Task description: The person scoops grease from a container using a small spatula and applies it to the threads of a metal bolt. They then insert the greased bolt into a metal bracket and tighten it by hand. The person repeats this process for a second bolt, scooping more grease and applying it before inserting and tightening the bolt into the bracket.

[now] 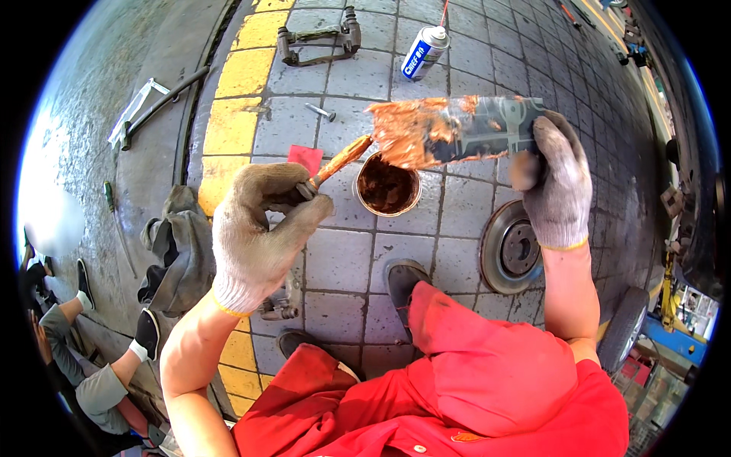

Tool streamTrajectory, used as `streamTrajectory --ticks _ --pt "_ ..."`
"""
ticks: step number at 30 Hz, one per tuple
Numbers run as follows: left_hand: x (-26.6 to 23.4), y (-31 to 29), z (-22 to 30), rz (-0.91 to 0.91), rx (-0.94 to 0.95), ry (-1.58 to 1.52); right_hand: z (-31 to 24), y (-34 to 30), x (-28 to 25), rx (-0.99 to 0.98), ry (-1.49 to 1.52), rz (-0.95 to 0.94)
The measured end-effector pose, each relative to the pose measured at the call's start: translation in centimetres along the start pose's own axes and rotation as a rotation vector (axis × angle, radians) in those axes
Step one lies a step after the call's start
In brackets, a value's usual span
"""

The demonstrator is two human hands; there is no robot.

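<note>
My left hand [259, 228], in a dirty white knit glove, is closed on a thin stick [343, 161] coated with orange-brown paste. Its far tip is at the left end of a flat dark brake pad [487, 126]; whether they touch I cannot tell. Orange paste covers much of the pad's left half. My right hand [560, 179], gloved too, grips the pad by its right end, fingers partly hidden behind it. Below the pad, an open round tin [417, 199] stands on the tiles with dark reddish-brown paste inside.
A brake disc [512, 247] lies to the right. Ahead are a caliper bracket [320, 36], a spray can [425, 53], a bolt [320, 112] and a red piece [304, 158]. Leftward lie a grey cloth [183, 259] and a screwdriver [114, 213]; another person's legs [114, 381] are lower left.
</note>
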State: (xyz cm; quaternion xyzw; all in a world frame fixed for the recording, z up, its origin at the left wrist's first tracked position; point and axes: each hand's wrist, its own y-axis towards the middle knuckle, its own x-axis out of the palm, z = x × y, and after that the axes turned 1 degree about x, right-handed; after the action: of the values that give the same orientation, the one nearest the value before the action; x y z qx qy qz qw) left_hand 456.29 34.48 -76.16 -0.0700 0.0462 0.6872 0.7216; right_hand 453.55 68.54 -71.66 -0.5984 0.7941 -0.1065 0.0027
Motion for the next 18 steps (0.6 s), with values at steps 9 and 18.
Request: streamTrajectory --ticks 9,18 --pt "-2.0 0.2 0.8 -0.106 0.213 0.241 0.8 -3.5 1.8 -0.223 -0.458 0.103" --pt "-4.7 -0.7 0.8 -0.026 0.062 0.054 1.2 -1.5 0.5 -0.323 -0.513 0.124"
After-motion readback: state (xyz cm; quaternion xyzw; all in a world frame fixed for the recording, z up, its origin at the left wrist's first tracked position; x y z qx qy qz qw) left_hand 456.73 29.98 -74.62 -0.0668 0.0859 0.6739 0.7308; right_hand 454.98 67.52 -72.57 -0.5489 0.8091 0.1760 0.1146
